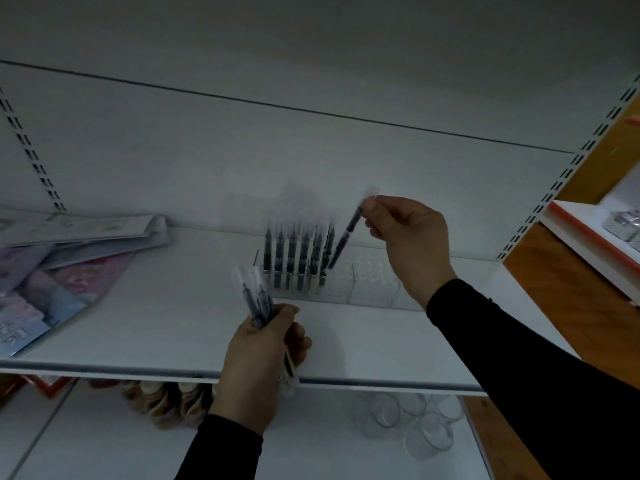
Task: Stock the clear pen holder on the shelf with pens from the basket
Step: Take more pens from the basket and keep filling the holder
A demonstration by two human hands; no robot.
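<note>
Above, head view: the right hand [405, 237] pinches the cap end of a single pen [344, 239] between thumb and fingertips, holding it tilted with its lower tip just over the clear pen holder [332, 289] — whether the tip is already in a slot cannot be told. That holder stands on the white shelf [173, 323], toward the back, its left part filled with upright dark pens [294, 254]. The left hand [263, 355] grips a bundle of pens [256, 299], fingers curled round the barrels, in front of the holder at the shelf edge. Flat printed packets [52, 271] lie at the shelf's left end. Below — clear cups [415, 420] on the lower shelf.
</note>
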